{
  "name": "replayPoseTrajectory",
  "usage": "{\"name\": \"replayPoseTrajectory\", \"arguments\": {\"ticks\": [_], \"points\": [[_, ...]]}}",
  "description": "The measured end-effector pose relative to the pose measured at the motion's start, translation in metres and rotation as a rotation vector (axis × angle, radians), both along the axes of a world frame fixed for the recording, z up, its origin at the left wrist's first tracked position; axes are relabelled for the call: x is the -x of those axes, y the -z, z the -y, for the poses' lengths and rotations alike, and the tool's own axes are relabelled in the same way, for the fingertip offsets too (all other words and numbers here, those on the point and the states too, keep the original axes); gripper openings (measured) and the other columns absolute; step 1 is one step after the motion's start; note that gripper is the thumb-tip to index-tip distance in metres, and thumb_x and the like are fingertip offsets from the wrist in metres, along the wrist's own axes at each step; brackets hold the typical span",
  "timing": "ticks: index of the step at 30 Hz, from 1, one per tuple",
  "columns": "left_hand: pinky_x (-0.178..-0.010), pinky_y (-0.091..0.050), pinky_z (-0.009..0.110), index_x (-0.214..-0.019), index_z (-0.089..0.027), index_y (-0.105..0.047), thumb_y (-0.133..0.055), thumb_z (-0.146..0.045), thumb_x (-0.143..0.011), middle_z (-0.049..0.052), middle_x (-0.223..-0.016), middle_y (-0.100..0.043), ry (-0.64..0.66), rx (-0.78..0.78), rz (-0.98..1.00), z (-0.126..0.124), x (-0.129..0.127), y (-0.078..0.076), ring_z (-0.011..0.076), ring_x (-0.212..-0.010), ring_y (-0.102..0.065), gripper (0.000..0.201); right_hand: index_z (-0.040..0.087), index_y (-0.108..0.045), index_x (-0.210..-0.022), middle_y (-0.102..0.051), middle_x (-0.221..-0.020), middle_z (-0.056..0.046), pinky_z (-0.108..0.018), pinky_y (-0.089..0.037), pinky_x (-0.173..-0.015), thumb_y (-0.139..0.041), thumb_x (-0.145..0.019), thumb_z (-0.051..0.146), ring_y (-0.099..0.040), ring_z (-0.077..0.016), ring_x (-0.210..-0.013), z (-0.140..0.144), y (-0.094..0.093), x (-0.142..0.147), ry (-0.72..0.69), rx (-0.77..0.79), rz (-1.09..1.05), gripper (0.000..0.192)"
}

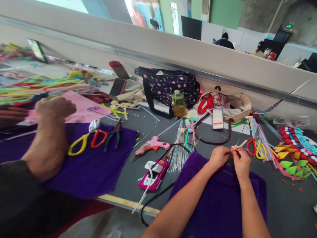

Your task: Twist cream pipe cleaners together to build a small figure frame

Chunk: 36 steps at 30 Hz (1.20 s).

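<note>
Above a purple cloth [218, 201] on the dark table, my left hand [220, 157] and my right hand [240, 162] meet with their fingertips pinched together. Between them is a small whitish pipe cleaner [242, 144], its pale end sticking out past my right fingers. How it is bent inside the fingers is hidden. Just right of my right hand lie scissors [260, 150] with red and yellow handles, beside a bundle of pastel pipe cleaners [264, 138]. Thin wires [179, 150] are spread on the table to the left of my hands.
A pink glue gun [153, 144] and a magenta device [155, 175] with a black cord lie left. Behind stand a bottle [179, 105], a dark patterned bag [170, 82] and a beige bag [237, 102]. At left, a co-worker's arm [49, 142] reaches over purple cloth with scissors and pliers [115, 135].
</note>
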<state>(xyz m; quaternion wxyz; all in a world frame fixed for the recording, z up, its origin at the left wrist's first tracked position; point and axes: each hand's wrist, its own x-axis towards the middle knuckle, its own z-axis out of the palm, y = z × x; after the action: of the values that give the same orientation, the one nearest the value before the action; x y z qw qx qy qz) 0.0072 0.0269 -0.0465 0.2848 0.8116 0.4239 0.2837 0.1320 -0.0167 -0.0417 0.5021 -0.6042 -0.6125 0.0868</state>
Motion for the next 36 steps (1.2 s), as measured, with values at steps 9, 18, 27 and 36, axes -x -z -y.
{"name": "replayPoseTrajectory", "arguments": {"ticks": [9, 18, 27, 36], "points": [[-0.071, -0.04, 0.021, -0.087, -0.023, -0.074, -0.058, -0.021, -0.078, 0.002, -0.088, -0.073, 0.037, 0.07, 0.043, 0.0, 0.002, -0.005, 0.0167, -0.084, -0.064, 0.018, 0.019, -0.066, -0.078, -0.071, -0.084, -0.008, -0.033, -0.049, -0.075, -0.056, -0.083, 0.037, -0.065, -0.0216, -0.079, -0.005, 0.007, -0.003, 0.05, 0.0, -0.079, 0.02], [-0.068, -0.039, 0.021, -0.086, -0.024, -0.074, -0.059, -0.023, -0.077, 0.0, -0.081, -0.073, 0.039, 0.167, 0.085, -0.006, 0.002, 0.003, 0.0167, -0.081, -0.065, 0.018, 0.019, -0.065, -0.076, -0.071, -0.083, -0.007, -0.032, -0.049, -0.074, -0.058, -0.081, 0.034, -0.066, -0.0212, -0.079, -0.006, 0.007, -0.003, 0.039, 0.0, -0.075, 0.018], [-0.066, -0.037, 0.021, -0.076, -0.019, -0.073, -0.059, -0.019, -0.073, 0.0, -0.073, -0.071, 0.089, 0.199, 0.195, -0.007, 0.003, 0.001, 0.0153, -0.073, -0.063, 0.014, 0.019, -0.066, -0.076, -0.07, -0.083, -0.007, -0.031, -0.048, -0.076, -0.059, -0.081, 0.034, -0.065, -0.0205, -0.08, -0.004, 0.003, 0.002, 0.046, -0.029, -0.12, 0.018], [-0.059, -0.042, 0.023, -0.076, -0.01, -0.066, -0.072, -0.032, -0.064, 0.001, -0.062, -0.063, 0.372, 0.743, 0.665, -0.006, 0.01, -0.013, 0.0109, -0.055, -0.055, 0.026, 0.016, -0.067, -0.082, -0.063, -0.063, 0.0, -0.023, -0.039, -0.045, -0.071, -0.07, 0.04, -0.053, -0.0122, -0.05, -0.003, -0.011, 0.002, -0.001, 0.111, -0.645, 0.027]]}}
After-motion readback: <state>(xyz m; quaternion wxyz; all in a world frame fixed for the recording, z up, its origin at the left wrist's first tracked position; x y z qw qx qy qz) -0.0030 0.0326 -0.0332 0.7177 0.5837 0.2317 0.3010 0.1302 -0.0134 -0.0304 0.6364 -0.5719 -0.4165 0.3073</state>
